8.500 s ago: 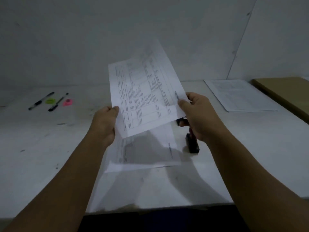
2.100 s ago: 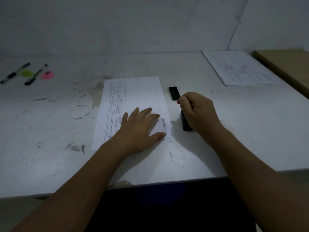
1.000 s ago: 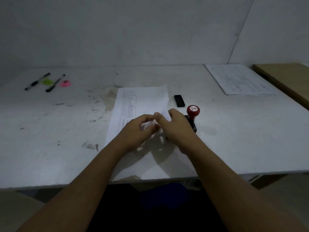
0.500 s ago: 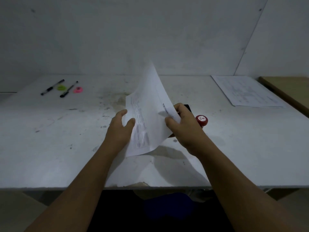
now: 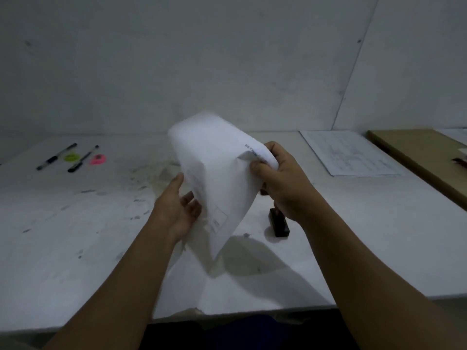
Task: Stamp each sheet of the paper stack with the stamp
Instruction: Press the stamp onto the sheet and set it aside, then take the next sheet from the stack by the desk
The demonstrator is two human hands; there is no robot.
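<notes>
While I hold sheet (image 5: 217,178) curled above bench (image 5: 75,223), right hand (image 5: 280,183) pinching its corner, left hand (image 5: 177,210) open beneath, stamp (image 5: 279,224) stands unused by right wrist. Pile (image 5: 353,152) far right: stamped or waiting, I can't tell.

sheet (image 5: 219,178) wht, blk print | stamp (image 5: 279,223) blk | grn tag (image 5: 70,156) | pink tag (image 5: 98,159) | board (image 5: 417,152) tan
</notes>
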